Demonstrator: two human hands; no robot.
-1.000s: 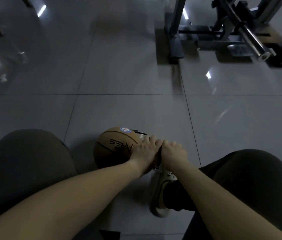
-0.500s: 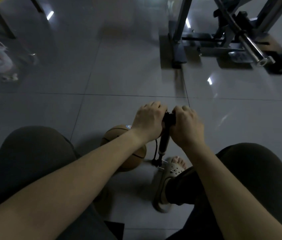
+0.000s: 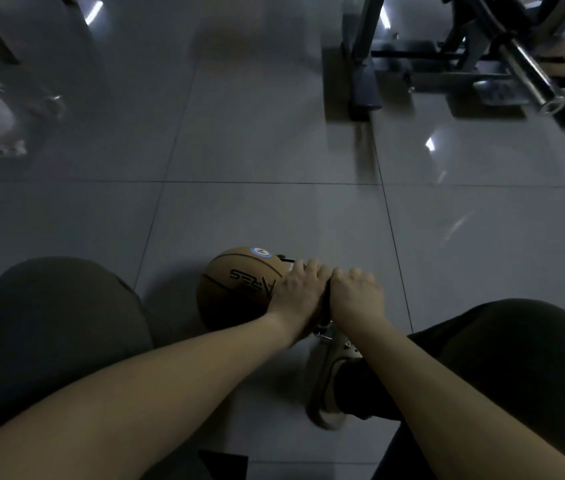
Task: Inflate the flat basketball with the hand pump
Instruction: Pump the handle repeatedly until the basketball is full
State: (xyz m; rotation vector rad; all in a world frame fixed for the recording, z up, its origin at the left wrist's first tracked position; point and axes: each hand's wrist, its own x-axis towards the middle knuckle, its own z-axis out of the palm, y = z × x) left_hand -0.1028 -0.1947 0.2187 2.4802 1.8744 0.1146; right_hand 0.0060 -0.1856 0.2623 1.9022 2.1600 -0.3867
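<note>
We grip the pump (image 3: 323,330) handle w/ both fists: L hand (image 3: 296,292), R hand (image 3: 355,296). Basketball (image 3: 236,285) on floor (image 3: 274,209), just left of L hand; pump axis approx. vertical, we judge.

1. This looks like a gym room: a metal weight rack (image 3: 360,74) stands at far right.
2. A steel barbell (image 3: 530,77) lies across it.
3. A basketball (image 3: 236,282) sits on glossy grey floor tiles (image 3: 267,133).
</note>
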